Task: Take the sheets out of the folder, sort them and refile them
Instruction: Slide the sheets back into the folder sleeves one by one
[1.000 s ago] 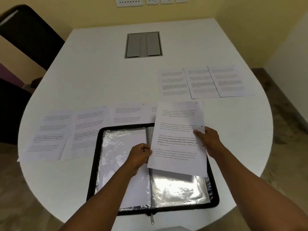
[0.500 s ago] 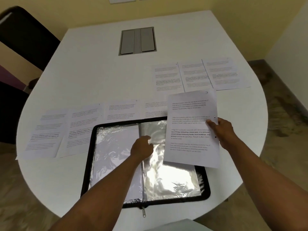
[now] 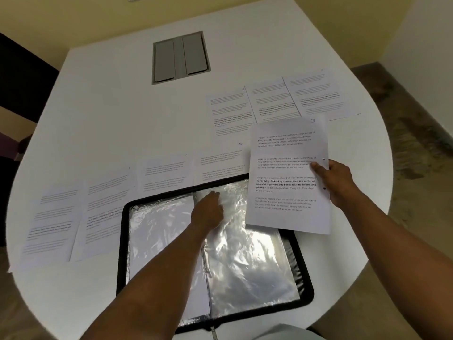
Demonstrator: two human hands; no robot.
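On the white table point(image 3: 103, 114), right hand point(image 3: 339, 179) pinches a sheet point(image 3: 286, 177); left hand point(image 3: 208, 212) lies flat on the folder point(image 3: 304, 273).

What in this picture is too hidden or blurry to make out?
Head view:
- Left hand: motion-blurred over the folder; whether it grips a plastic sleeve is unclear.
- Folder's upper right corner: hidden behind the held sheet in the right hand.
- Sheets on the table: print too small to read.
- Folder's near edge: partly behind the left arm.
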